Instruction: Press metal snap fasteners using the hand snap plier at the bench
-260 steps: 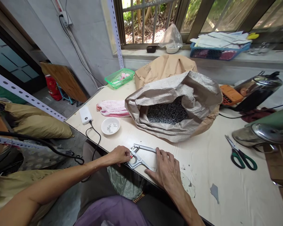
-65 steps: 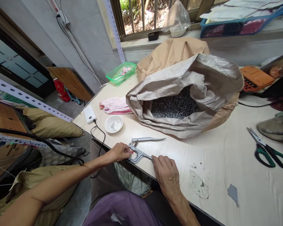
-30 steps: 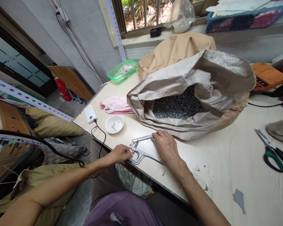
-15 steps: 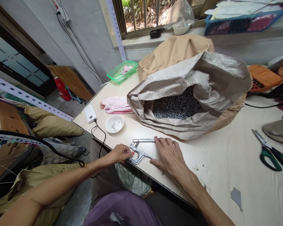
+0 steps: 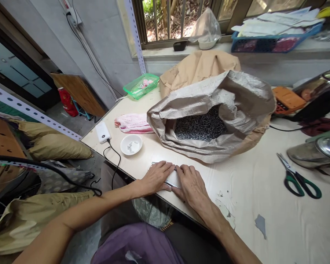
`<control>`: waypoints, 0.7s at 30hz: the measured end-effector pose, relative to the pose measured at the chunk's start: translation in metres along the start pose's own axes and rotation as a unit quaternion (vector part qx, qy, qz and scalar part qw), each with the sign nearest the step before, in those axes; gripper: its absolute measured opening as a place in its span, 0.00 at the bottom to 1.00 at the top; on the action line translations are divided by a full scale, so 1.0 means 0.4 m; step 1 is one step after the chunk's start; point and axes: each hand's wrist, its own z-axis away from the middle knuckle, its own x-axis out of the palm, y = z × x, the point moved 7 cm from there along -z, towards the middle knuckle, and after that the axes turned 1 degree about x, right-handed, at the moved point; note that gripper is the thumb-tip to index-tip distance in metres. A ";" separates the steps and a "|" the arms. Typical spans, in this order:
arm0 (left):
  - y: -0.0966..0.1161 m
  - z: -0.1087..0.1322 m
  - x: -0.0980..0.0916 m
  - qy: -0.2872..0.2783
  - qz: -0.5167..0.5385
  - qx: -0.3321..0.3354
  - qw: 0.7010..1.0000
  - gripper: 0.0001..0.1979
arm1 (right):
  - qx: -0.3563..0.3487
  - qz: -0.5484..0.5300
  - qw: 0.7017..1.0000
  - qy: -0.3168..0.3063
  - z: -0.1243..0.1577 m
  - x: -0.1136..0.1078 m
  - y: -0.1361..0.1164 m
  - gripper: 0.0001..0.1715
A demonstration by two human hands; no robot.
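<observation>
A grey metal hand tool (image 5: 173, 178) lies on the table near its front edge, mostly hidden under both hands. My left hand (image 5: 157, 178) is closed over its left end, with the fingers on the far side and the thumb on the near side. My right hand (image 5: 191, 183) grips the right end the same way, its fingertips close to the left hand's. Just beyond the left hand is a white bowl (image 5: 131, 144) with several small pale pieces. Beyond the right hand, a sack (image 5: 187, 97) lies open, showing many small dark metal pieces (image 5: 200, 124).
A white power bank (image 5: 102, 132) with a black cable, a pink-striped cloth (image 5: 133, 123) and a green basket (image 5: 141, 86) sit at the left. Green-handled scissors (image 5: 298, 179), a grey scrap (image 5: 261, 225) and a metal kettle (image 5: 316, 150) lie on the right.
My left hand has gone from pinching near the red part of the tool to lying over its left end, covering it. My right hand stays on the right end. The view has shifted slightly right.
</observation>
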 end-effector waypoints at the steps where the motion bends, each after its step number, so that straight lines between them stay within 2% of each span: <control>1: -0.004 -0.015 0.007 -0.020 0.000 0.008 1.000 0.39 | -0.004 -0.003 1.000 -0.006 0.003 0.001 0.003 0.39; 4: -0.018 -0.040 0.006 -0.057 -0.004 0.018 0.998 0.38 | -0.002 0.002 1.000 -0.012 0.016 -0.004 0.014 0.39; 9: -0.014 -0.039 -0.011 -0.046 0.026 0.034 0.998 0.22 | 0.004 0.027 1.000 0.001 0.030 -0.026 0.006 0.17; 14: -0.012 -0.028 0.000 -0.021 0.058 0.041 0.997 0.14 | 0.006 0.028 0.999 0.018 0.032 -0.021 -0.011 0.03; 18: -0.019 -0.031 0.016 -0.002 0.066 0.023 0.998 0.11 | -0.008 0.011 0.999 0.034 0.031 -0.014 -0.012 0.10; 21: -0.017 -0.036 0.026 0.003 0.072 0.010 0.997 0.10 | -0.017 0.006 0.999 0.031 0.029 -0.006 -0.008 0.12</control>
